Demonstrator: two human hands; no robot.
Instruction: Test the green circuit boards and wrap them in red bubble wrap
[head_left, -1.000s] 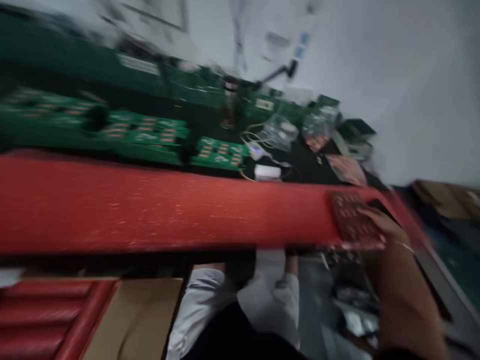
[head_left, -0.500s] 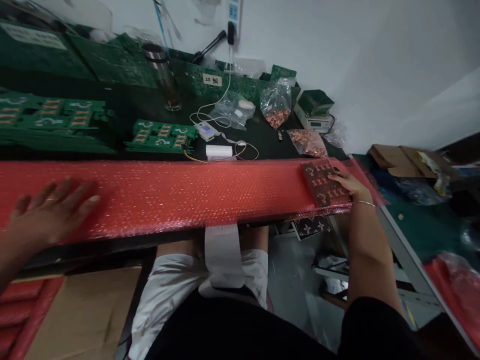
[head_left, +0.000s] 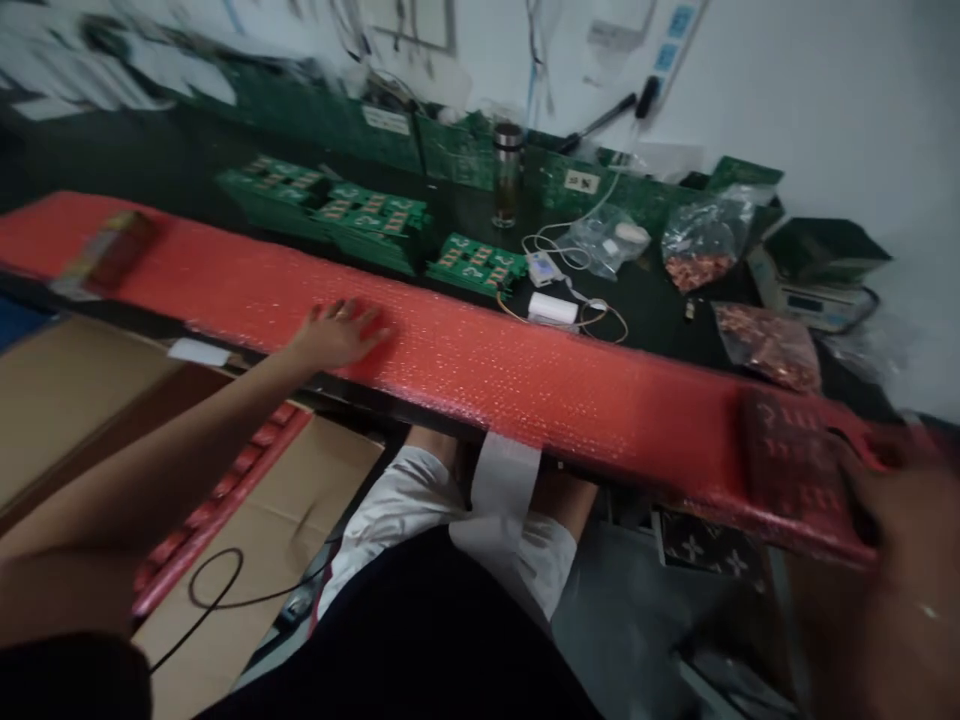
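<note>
A long strip of red bubble wrap lies along the front of the bench. My left hand rests flat on it with fingers spread, left of the middle. At the right end a stack of circuit boards shows dark and reddish, apparently under a layer of the wrap. My right hand is beside this stack, smeared by motion, and seems to grip the loose end of the wrap. Its fingertips are hard to make out.
Green circuit board stacks stand behind the strip. Nearby are a flask, a white roll, bags of copper-coloured parts and a scale. A wrapped block sits on the strip's far left. Cardboard boxes stand below left.
The view has swung left. My right hand has moved off the boards' top to their right side, and red wrap now appears over them. My left hand still lies on the strip.
</note>
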